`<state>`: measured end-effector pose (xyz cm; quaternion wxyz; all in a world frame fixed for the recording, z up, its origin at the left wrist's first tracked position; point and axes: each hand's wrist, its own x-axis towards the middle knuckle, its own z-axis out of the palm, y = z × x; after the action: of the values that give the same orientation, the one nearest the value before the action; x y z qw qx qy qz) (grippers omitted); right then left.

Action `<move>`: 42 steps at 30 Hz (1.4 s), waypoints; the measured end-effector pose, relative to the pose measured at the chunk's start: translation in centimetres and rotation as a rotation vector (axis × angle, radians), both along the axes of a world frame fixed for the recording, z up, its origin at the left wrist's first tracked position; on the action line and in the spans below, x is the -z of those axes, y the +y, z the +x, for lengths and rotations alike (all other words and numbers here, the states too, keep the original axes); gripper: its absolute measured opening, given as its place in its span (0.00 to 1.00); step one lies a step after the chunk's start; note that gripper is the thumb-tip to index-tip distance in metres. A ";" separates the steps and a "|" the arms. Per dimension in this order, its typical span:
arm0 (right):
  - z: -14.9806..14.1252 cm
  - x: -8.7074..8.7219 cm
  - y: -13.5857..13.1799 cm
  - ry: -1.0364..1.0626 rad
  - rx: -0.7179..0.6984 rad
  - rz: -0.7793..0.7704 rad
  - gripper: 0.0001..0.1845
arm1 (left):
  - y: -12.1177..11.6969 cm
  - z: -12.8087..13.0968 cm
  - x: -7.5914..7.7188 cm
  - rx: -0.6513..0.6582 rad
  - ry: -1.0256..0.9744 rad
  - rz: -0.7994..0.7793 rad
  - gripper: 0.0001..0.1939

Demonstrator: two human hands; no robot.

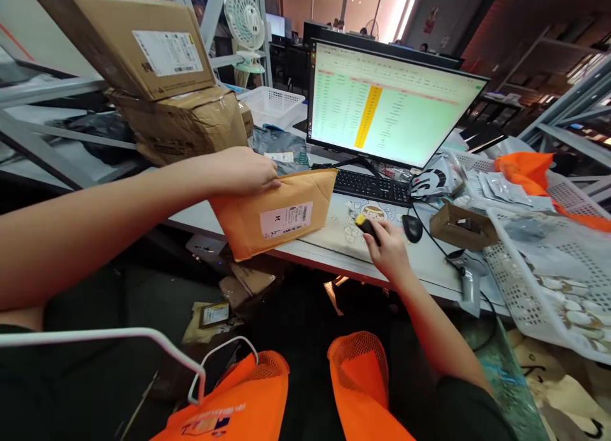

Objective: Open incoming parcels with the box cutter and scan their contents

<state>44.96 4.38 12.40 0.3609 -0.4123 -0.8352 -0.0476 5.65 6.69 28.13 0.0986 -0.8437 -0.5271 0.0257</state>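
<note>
My left hand [251, 169] is closed over the top edge of a yellow-orange padded envelope [243, 228]. The envelope tilts up at the desk's front edge, its white shipping label [286, 219] facing me. In my right hand [392, 251] is a short black and yellow box cutter [367, 228], its yellow end pointing toward the envelope. No blade can be made out. The right hand hovers at the desk mat [334, 234], left of a black mouse [412, 228]. A gap separates the cutter from the envelope.
A monitor [382, 104] and keyboard [372, 185] stand behind the mat. Stacked cartons [191, 123] rise at left. To the right are a small open cardboard box [463, 228], a barcode scanner [470, 279] with its cable, and a white basket [515, 282] of small packets.
</note>
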 end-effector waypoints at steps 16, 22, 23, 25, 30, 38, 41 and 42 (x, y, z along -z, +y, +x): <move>-0.1 -8.8 3.4 -0.257 0.235 -0.089 0.26 | -4.2 4.2 3.1 0.347 0.223 0.240 0.19; 7.4 -3.4 7.5 -0.307 0.593 -0.520 0.23 | -1.7 5.3 1.8 0.042 0.078 -0.058 0.18; 6.8 -2.1 7.4 -0.319 0.577 -0.560 0.22 | -0.6 5.8 1.5 0.013 0.025 -0.089 0.18; 4.5 0.0 6.6 -0.322 0.557 -0.572 0.22 | 1.5 7.1 1.4 0.002 -0.081 -0.123 0.22; -3.3 -0.1 2.9 -0.005 0.148 -0.163 0.25 | 2.4 9.2 2.5 0.100 -0.319 -0.252 0.29; -8.8 -3.9 0.2 0.104 -0.216 0.053 0.22 | 0.1 9.1 4.7 0.280 -0.577 -0.289 0.28; -9.3 -3.6 0.3 0.142 -0.171 0.028 0.22 | 0.8 8.7 4.5 0.260 -0.603 -0.309 0.26; -9.5 -3.4 0.4 0.169 -0.168 0.015 0.21 | 1.0 8.7 4.5 0.255 -0.603 -0.309 0.25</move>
<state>35.48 4.79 15.82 0.4357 -0.3407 -0.8330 0.0115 14.31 7.67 23.66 -0.1877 -0.8771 -0.4131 -0.1574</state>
